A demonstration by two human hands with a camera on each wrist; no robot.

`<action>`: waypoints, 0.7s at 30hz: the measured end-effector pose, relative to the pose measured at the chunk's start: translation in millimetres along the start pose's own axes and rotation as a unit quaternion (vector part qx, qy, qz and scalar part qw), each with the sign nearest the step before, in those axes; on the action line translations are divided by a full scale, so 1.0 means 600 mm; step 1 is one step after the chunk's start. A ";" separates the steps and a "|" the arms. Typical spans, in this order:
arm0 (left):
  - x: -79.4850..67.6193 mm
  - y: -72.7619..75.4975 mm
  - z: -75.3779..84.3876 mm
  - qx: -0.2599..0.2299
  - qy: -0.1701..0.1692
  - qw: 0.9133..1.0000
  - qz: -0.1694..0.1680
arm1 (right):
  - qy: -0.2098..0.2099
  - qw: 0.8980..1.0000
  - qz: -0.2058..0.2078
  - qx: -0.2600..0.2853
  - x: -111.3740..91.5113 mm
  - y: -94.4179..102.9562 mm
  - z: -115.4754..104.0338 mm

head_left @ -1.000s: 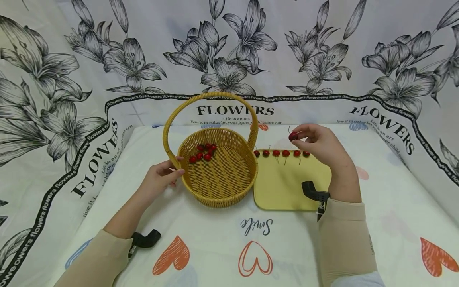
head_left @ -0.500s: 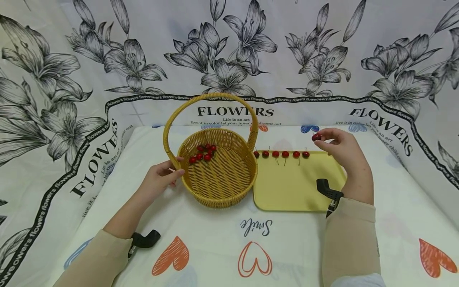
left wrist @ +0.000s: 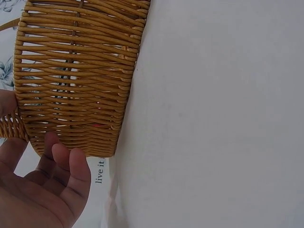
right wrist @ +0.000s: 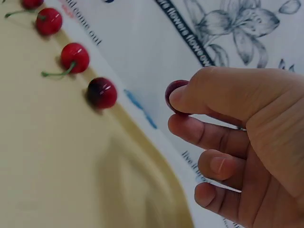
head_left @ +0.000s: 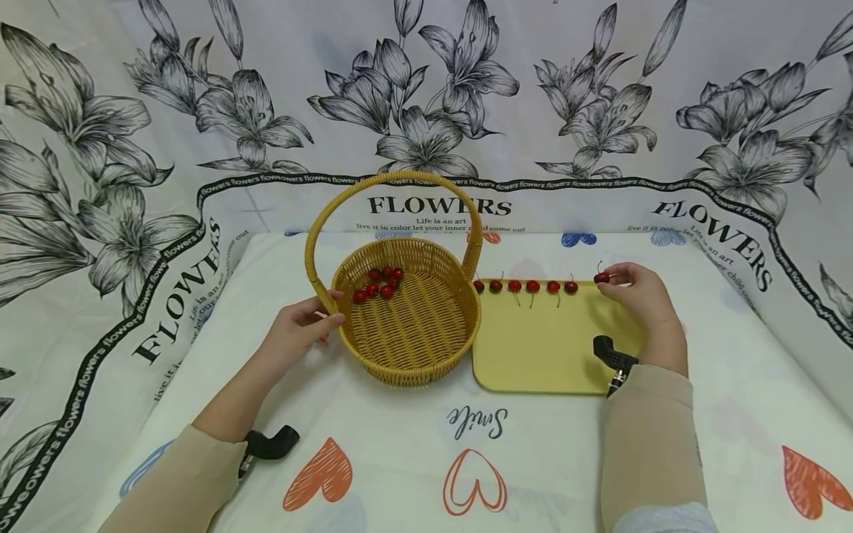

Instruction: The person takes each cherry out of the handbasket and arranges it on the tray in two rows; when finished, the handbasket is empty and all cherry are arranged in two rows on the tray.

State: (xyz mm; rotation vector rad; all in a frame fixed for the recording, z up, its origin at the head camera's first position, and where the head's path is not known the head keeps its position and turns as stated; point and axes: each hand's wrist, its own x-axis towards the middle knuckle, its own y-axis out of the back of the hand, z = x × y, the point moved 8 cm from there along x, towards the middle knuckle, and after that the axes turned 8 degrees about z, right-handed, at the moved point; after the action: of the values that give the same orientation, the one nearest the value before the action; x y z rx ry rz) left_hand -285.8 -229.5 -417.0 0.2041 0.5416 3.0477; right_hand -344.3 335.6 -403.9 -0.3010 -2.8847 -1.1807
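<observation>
Red cherries [head_left: 532,286], golden-brown basket [head_left: 406,333], yellow tray [head_left: 533,344]
Orange-red and blue hearts [head_left: 326,470] dot the white tablecloth [head_left: 386,422]; black flowers [head_left: 426,141] pattern the white backdrop [head_left: 280,44].

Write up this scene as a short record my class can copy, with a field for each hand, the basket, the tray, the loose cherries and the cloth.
Left hand: grips the basket near its handle's left base
Right hand: pinches one cherry
Basket: woven, upright, cherries clustered inside toward the far left
Tray: yellow, right of the basket
Cherry row: six visible along the tray's far edge
Cloth: white, printed hearts and lettering
</observation>
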 end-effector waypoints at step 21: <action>0.001 -0.002 0.000 -0.003 0.005 1.000 -0.004 | -0.057 0.997 0.017 -0.055 0.012 -0.040 0.046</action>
State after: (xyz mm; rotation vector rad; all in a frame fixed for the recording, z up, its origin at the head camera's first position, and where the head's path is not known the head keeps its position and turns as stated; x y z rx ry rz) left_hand -286.1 -228.5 -417.2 0.1863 0.5330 3.0444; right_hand -353.9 339.3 -439.5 -0.4331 -2.9008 -1.3641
